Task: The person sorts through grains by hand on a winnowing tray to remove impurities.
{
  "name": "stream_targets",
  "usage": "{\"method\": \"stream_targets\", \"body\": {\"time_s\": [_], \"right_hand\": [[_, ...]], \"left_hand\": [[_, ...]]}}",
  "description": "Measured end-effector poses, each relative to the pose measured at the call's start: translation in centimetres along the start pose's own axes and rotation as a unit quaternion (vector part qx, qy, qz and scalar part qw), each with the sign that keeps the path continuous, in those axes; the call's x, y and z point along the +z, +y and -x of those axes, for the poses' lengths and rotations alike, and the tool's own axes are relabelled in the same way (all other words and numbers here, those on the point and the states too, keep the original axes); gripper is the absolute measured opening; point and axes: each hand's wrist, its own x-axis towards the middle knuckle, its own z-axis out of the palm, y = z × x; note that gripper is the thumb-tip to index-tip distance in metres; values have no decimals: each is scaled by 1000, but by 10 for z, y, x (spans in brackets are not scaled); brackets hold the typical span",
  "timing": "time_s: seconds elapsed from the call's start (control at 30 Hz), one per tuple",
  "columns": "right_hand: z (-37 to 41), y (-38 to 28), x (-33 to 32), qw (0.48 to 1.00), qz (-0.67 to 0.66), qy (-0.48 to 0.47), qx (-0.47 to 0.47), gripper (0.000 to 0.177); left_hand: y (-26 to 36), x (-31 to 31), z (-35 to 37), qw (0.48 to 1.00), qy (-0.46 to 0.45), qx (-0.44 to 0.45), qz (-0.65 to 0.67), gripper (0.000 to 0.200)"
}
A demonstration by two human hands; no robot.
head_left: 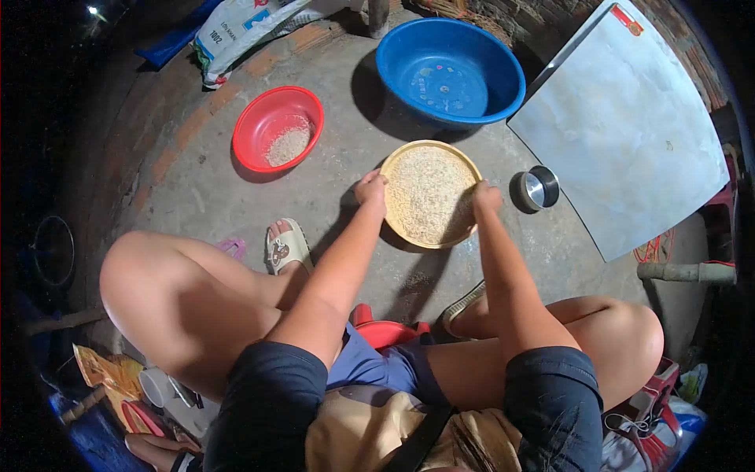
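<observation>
Both my hands grip the rim of a round yellow sieve-like tray (391, 223), held out in front of me over the concrete floor. Pale grain (430, 189) covers most of its inside. My left hand (371, 191) is closed on the left rim, and my right hand (487, 198) is closed on the right rim. To the right of the tray stands a small metal bowl (539, 189). A red basin (244, 134) at the upper left has a small heap of grain in it. Beyond the tray sits a large blue basin (506, 98).
A big pale flat panel (621, 134) lies at the right. Behind the red basin is a printed white sack (236, 35). My sandalled feet (288, 245) rest on either side. A person's hand (153, 450) shows at the lower left, near a white cup (157, 387).
</observation>
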Motion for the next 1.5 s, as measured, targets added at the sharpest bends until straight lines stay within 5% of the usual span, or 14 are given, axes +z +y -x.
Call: {"method": "stream_targets", "body": {"time_s": [0.13,0.17,0.27,0.33,0.4,0.5,0.6,0.73,0.93,1.0,1.03,1.1,1.2,1.5], "right_hand": [[15,-6,47,988,62,-34,-138,42],[25,-14,57,983,61,-47,-166,41],[28,-20,74,967,-11,-146,-207,38],[17,-16,62,977,-11,-101,-190,36],[6,-11,34,984,-13,-92,-151,36],[-1,-4,19,996,8,24,-85,33],[12,-14,16,973,81,52,-210,32],[16,-2,50,962,76,-53,-257,32],[22,1,49,953,114,-107,-259,30],[21,-1,47,946,123,-114,-278,30],[21,0,46,945,126,-114,-277,30],[23,0,48,947,121,-112,-277,30],[26,-2,47,947,114,-109,-279,31],[21,-3,49,950,128,-154,-239,28]], "left_hand": [[18,-48,-21,992,73,-89,-57,24],[5,-66,-35,996,57,25,69,22],[27,-87,-30,986,158,2,53,26],[22,-74,-32,987,158,-11,-34,26],[3,-47,-31,993,93,59,-38,36],[-19,-20,-33,998,-14,-5,64,39],[-14,-27,-31,988,0,69,-139,37],[21,-62,-18,867,102,211,-441,34],[15,-50,-6,822,152,164,-523,38],[16,-40,6,787,176,345,-481,41],[17,-35,12,788,176,342,-480,41],[17,-25,25,753,-32,409,-515,44],[-9,-4,44,731,-125,420,-523,48],[-12,18,15,658,-155,444,-587,52]]}}
